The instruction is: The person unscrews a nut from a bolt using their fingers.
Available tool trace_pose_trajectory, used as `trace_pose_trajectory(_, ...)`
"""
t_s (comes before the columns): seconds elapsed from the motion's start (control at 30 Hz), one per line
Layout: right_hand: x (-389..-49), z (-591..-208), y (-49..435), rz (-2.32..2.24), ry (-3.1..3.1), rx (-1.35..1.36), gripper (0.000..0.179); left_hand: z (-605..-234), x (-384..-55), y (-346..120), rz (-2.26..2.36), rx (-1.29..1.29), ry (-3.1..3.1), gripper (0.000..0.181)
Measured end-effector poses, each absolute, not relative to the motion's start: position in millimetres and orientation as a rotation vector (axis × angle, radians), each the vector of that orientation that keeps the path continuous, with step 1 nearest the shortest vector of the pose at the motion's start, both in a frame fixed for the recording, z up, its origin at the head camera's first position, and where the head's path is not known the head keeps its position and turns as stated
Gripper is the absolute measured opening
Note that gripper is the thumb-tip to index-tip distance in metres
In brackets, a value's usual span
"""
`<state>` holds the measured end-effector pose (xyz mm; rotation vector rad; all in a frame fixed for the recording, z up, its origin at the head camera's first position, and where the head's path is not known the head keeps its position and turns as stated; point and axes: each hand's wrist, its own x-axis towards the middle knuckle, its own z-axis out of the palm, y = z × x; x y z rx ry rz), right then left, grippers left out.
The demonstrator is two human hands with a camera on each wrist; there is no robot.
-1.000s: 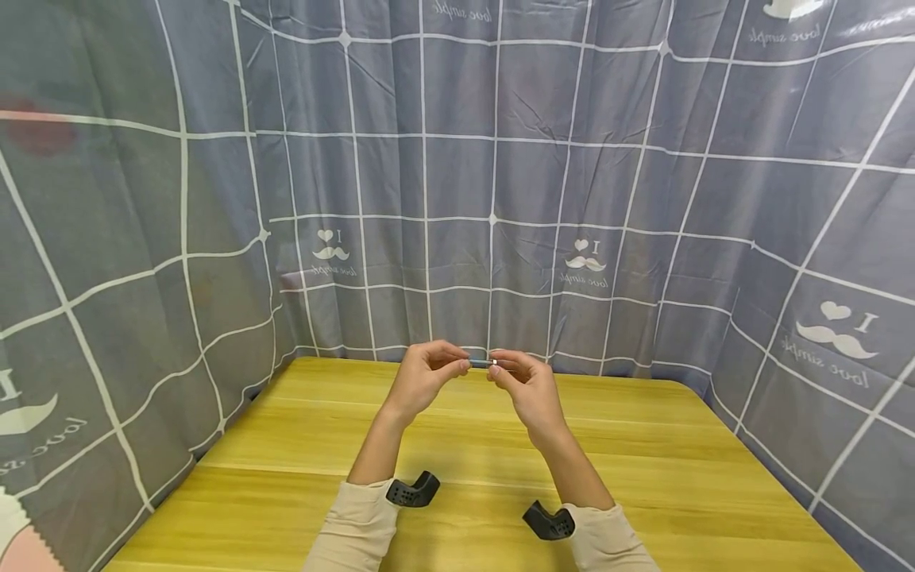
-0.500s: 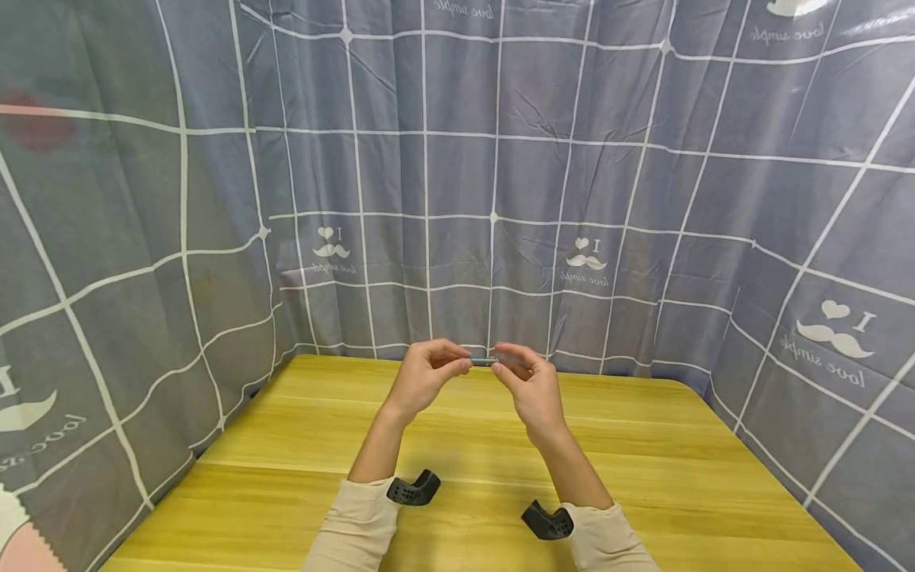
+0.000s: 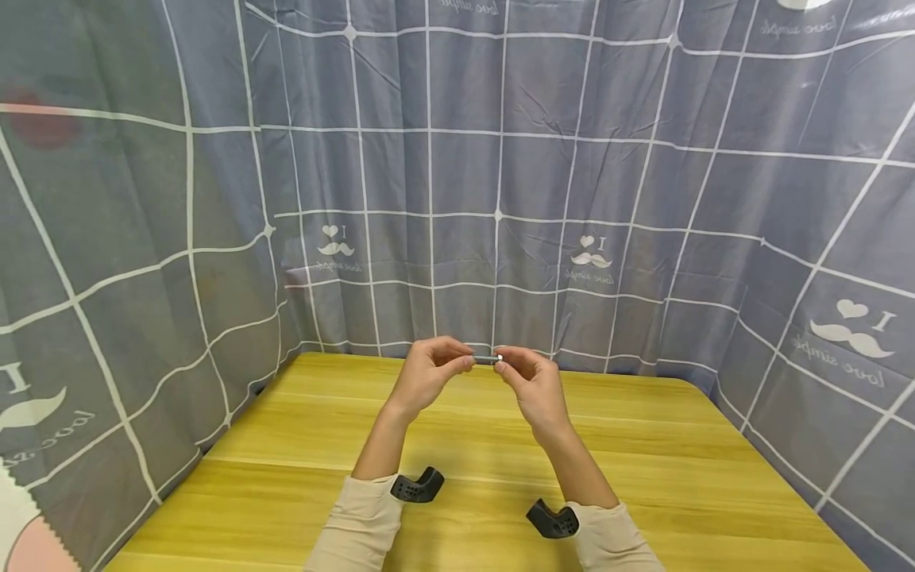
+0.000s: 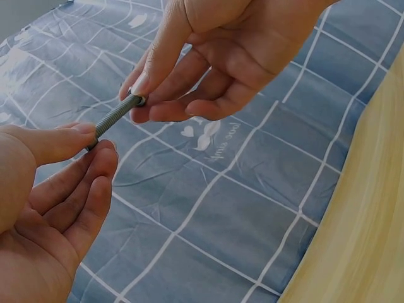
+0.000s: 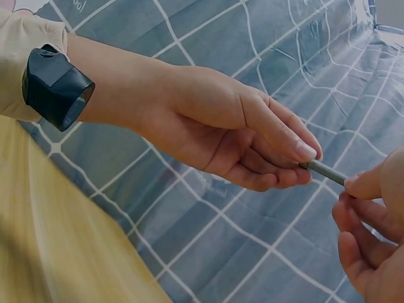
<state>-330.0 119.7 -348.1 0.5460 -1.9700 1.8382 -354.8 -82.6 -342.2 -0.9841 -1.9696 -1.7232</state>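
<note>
Held level between my two hands over the table's far part is a grey threaded bolt (image 3: 486, 359). My left hand (image 3: 427, 373) pinches one end of it between thumb and fingertips; the ridged shank of the bolt (image 4: 115, 118) shows plainly in the left wrist view. At the other end, my right hand (image 3: 534, 391) pinches a small shiny piece that looks like a nut (image 4: 139, 100), mostly covered by the thumb and index finger. In the right wrist view, the right hand (image 5: 221, 129) has its remaining fingers loosely curled below the bolt (image 5: 328, 172).
A yellow wood-grain table (image 3: 457, 445) lies under both forearms. Grey-blue curtains (image 3: 457, 175) with white grid lines hang behind it and at both sides. A black wrist device (image 3: 418, 485) sits at the left cuff, and another black device (image 3: 553, 520) at the right cuff.
Half a second ago the right index finger was lifted off the bolt's end; now finger and thumb are together there again. The left hand keeps its pinch. The view has shifted slightly.
</note>
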Motion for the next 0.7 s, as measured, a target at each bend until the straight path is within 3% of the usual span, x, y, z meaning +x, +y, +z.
trace_pose_trajectory(0.7,-347.5,-371.8,155.6,1.456,-2.25,0.421,0.023,-364.4,-372.6,-89.1,-1.525,-0.862,-2.211,0.01)
